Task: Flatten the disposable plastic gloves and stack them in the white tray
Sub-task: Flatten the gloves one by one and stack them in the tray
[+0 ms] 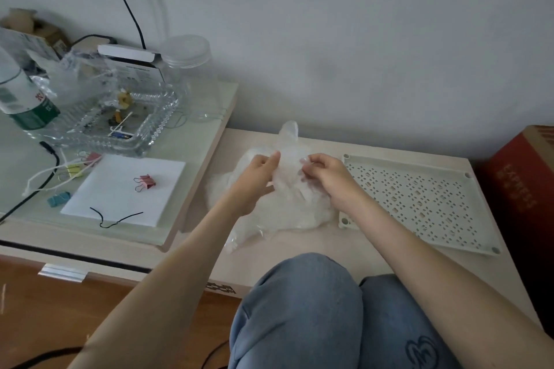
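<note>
Knees [299, 308] in blue jeans fill the bottom of the view, pressed up close to the front edge of a pale low desk [269, 257]. Both bare forearms reach out over them to a crumpled heap of disposable plastic gloves [287, 213], which lies in the middle of the desk, just left of the white tray [419, 198].

The left hand [257, 177] and the right hand [326, 177] are close together above the heap, each pinching one thin clear glove [289, 141]. The fingers [274, 157] of both hands are curled in on the film (the exact grip is blurred by the plastic). The glove's upper end sticks up behind the hands, towards the wall.

The perforated tray lies flat on the desk's right half with no glove in it, its near left corner touching the edge of the heap. A red carton [521, 183] stands beyond the desk's right end.

To the left, a raised glass-topped desk [192, 159] carries a cut-glass dish [120, 126], a clear jar [189, 69], a green-labelled bottle [24, 99] and a white pad [120, 204] with a pink binder clip [145, 182] on it.
</note>
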The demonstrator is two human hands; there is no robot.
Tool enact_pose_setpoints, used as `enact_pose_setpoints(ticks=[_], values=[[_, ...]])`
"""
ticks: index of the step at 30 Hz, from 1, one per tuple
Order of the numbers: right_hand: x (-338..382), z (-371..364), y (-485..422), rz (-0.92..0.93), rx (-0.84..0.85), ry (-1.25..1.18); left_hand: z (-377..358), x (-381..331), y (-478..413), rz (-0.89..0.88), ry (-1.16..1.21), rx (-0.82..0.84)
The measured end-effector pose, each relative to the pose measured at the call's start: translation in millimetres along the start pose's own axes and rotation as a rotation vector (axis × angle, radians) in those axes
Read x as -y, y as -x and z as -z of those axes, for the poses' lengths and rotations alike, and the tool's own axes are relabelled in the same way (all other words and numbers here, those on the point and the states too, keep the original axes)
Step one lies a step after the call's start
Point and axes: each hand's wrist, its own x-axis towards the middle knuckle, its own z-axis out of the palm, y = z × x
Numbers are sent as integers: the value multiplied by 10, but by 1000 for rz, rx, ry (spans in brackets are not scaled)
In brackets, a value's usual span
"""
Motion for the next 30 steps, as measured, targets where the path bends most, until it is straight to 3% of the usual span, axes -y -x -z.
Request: enact_pose_setpoints(ticks=[4, 9, 16, 20, 22, 24, 27, 30], values=[[53, 255, 22, 65, -33, -56, -230, -109, -88, 207, 400, 108], [91, 548, 107, 115, -86, -70, -555, -254, -86, 316, 421, 188], [62, 964, 212, 103, -266, 48, -971, -303, -223, 124, 249, 136], [102, 1113, 221, 94, -434, 465, -1163, -345, -228, 9, 157, 158], [185, 1114, 261, 224, -517, 592, -1250, -372, -229, -16, 150, 168], [273, 1075, 308, 323, -463, 637, -1333, -383, -245, -39, 147, 200], [310, 1026, 342, 276, -264, 643, -1401, -398, -224, -76, 196, 278], [229, 1106, 300, 341, -258, 628, -1437, -387, -234, -102, 206, 373]])
